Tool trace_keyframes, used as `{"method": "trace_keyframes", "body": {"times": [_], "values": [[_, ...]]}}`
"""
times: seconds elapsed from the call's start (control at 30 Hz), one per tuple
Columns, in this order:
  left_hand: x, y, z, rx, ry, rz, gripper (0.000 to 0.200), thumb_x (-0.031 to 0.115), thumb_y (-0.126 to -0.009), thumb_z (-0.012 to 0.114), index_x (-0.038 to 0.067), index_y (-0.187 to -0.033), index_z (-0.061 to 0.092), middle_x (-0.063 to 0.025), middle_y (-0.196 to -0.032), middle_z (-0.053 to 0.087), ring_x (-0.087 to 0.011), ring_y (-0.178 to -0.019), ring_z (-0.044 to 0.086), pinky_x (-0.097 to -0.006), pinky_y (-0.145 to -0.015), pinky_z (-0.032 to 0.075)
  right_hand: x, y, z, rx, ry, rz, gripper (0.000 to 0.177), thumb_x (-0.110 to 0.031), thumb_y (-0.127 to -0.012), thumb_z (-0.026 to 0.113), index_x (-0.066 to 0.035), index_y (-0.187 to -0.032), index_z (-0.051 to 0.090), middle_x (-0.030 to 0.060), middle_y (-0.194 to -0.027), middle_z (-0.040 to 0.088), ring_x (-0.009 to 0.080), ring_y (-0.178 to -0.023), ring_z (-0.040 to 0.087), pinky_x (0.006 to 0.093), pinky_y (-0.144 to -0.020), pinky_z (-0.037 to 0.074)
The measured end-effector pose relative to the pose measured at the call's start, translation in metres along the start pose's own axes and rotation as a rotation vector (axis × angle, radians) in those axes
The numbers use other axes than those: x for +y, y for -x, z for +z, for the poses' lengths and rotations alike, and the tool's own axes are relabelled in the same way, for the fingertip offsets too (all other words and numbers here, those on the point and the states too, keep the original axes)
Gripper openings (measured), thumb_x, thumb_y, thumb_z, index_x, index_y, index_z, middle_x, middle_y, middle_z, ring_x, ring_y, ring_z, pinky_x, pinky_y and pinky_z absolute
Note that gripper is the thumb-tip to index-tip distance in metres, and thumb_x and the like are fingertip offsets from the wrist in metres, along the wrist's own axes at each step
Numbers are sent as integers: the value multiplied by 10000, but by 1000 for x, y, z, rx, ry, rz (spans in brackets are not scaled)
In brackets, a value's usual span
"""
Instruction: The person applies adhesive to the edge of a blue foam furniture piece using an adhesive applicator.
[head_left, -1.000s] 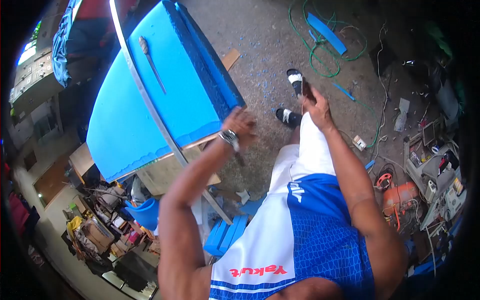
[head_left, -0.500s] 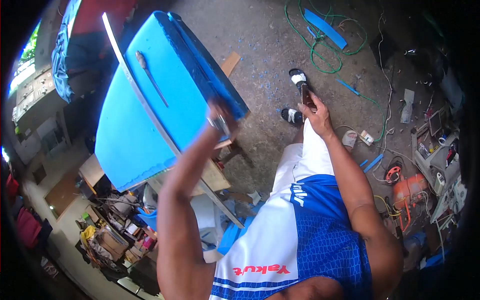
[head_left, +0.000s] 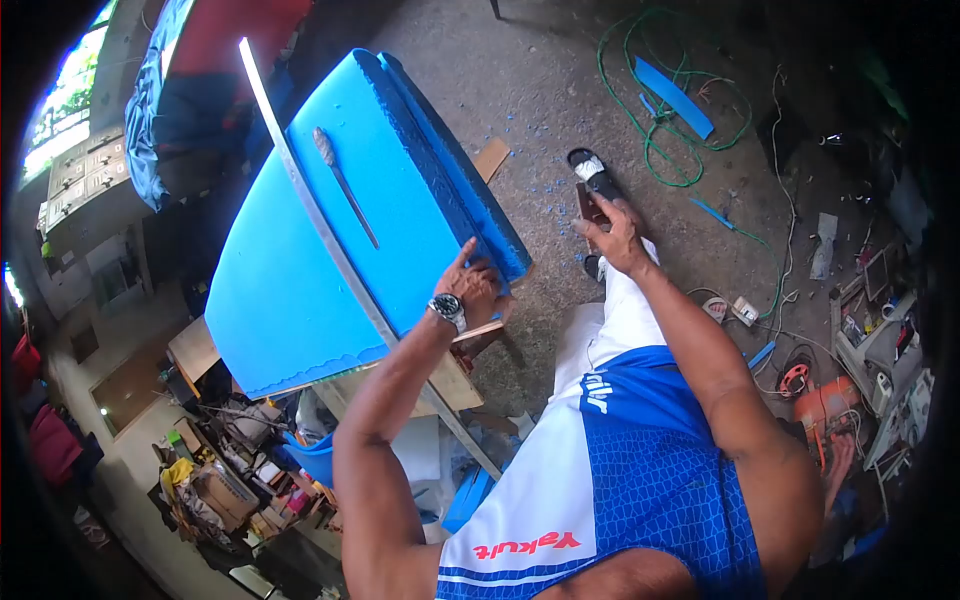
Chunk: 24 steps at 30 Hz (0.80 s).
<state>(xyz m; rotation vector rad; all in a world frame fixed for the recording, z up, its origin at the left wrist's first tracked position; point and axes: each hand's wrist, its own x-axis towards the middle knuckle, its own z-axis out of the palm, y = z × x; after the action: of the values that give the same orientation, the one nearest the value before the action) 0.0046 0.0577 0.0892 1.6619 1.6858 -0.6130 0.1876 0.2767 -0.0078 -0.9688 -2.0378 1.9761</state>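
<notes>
A large bright blue foam block point(head_left: 300, 250) with rough dark edges lies on a support at the left. My left hand point(head_left: 475, 282), below a wristwatch point(head_left: 447, 309), touches its top near the right edge, index finger stretched out and nothing seen in its grasp. At the centre, my right hand point(head_left: 618, 238) has its thumb and fingers round a small brown flat piece point(head_left: 588, 203), partly hidden by the fingers. A long thin metal strip point(head_left: 320, 232) lies across the foam. Beside it rests a narrow blade with a wrapped handle point(head_left: 324, 147).
Green hose point(head_left: 655, 165) and blue offcuts point(head_left: 675, 97) lie on the concrete floor at the upper right. An orange machine point(head_left: 828, 408) and a cluttered rack point(head_left: 868, 325) stand at the right. Piled boxes and odds and ends point(head_left: 225, 490) fill the lower left.
My left hand, blurred over the foam's edge before, now shows clearly on its surface, slightly lower and to the right. The view has shifted. My right hand's fingers have moved slightly round the brown piece.
</notes>
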Motion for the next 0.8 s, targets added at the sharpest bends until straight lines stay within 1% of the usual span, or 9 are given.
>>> {"method": "trace_keyframes", "body": {"times": [0.1,0.23,0.27,0.37,0.4,0.47,0.53,0.63,0.8], "values": [[-55,-5,-28,124,31,79,395,507,-950,522,181,-980,744,8,-1105,707,-179,-1211,581,-532,-1225,165,65,-25,-3,61,143,-113,585,-310,-878,731,49,-1306,556,186,-1222,614,265,-1084,609,369,-951,470],[-201,-37,-52,291,-148,393,387,520,-953,507,203,-1034,713,23,-1132,688,-190,-1223,571,-538,-1190,251,65,-55,-22,36,-102,168,619,-283,-876,723,44,-1361,519,186,-1309,590,275,-1184,575,371,-1028,433],[-249,-51,-82,91,-153,-56,334,428,-955,506,159,-927,703,-50,-1101,687,-237,-1149,606,-513,-1094,348,52,-64,-30,13,-183,204,645,-280,-878,723,46,-1387,499,200,-1325,582,278,-1217,560,368,-1048,418],[-476,-87,-146,317,28,-886,365,399,-942,495,123,-852,716,-198,-1157,660,-294,-1181,587,-552,-890,484,39,-92,-40,10,-87,257,657,-275,-877,732,49,-1395,491,206,-1319,581,272,-1230,550,373,-1052,418],[-425,-94,-209,1039,-584,-1014,378,416,-933,524,85,-993,696,-191,-1252,634,-350,-1236,556,-534,-931,485,57,-101,-33,23,-13,222,664,-270,-866,752,38,-1395,495,212,-1338,560,287,-1239,541,387,-1061,415],[-413,-90,-234,1185,-411,-504,333,253,-932,550,51,-1189,612,-211,-1361,552,-420,-1273,513,-511,-1007,457,60,-120,-3,-13,-48,154,653,-78,-865,743,23,-1438,445,106,-1190,555,194,-1060,620,305,-875,540],[-388,-87,-220,1198,-182,-326,389,149,-933,562,30,-1303,560,-234,-1432,494,-454,-1314,472,-504,-1065,423,-1,-155,49,-269,-107,161,685,-91,-863,750,17,-1454,421,136,-1298,509,219,-1133,601,321,-894,555],[-282,-69,-126,998,216,-692,419,92,-940,555,5,-1350,527,-271,-1478,441,-458,-1381,405,-515,-1138,336,-47,-204,120,-301,-216,16,713,-186,-847,778,31,-1436,441,198,-1317,520,275,-1167,593,355,-955,522],[-172,-54,-16,956,422,-859,513,261,-1039,390,10,-1486,388,-219,-1569,337,-394,-1470,285,-526,-1192,201,-95,-312,194,-200,-205,-241,747,-404,-842,756,76,-1358,508,285,-1278,566,365,-1191,570,413,-1023,458]]}}
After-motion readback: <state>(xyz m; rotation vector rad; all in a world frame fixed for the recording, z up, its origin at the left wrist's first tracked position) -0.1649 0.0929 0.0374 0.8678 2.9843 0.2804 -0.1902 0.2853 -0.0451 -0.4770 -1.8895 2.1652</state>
